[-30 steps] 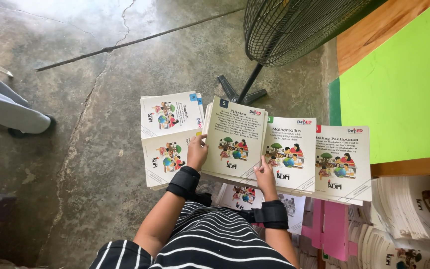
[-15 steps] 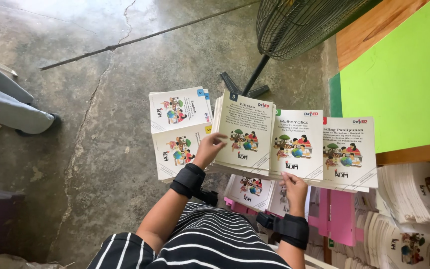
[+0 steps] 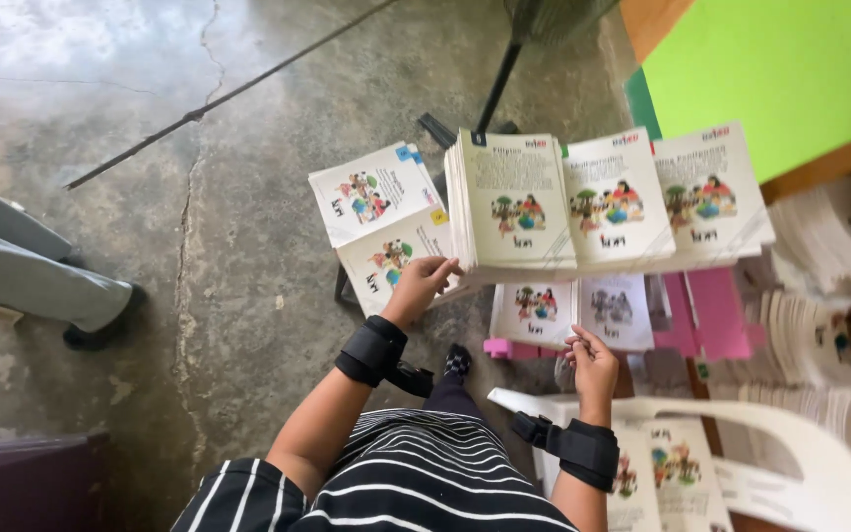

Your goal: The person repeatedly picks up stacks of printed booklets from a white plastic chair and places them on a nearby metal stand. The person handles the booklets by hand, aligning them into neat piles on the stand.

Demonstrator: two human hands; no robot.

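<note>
A thick stack of white booklets (image 3: 514, 202) with cartoon covers is sitting at the left end of a row of three stacks on a low surface (image 3: 711, 310), above a cracked concrete floor (image 3: 199, 246). The left hand (image 3: 421, 284) is reaching to the stack's lower-left corner, fingers (image 3: 442, 266) loosely curled and apart, touching the edge beside two thinner booklets (image 3: 381, 222). The right hand (image 3: 593, 366) is hovering lower, near loose booklets (image 3: 573, 310) and a white plastic chair (image 3: 741, 433), fingers half-open, holding nothing. Squaring the corner calls for light, even pressure so the pile is not toppling.
</note>
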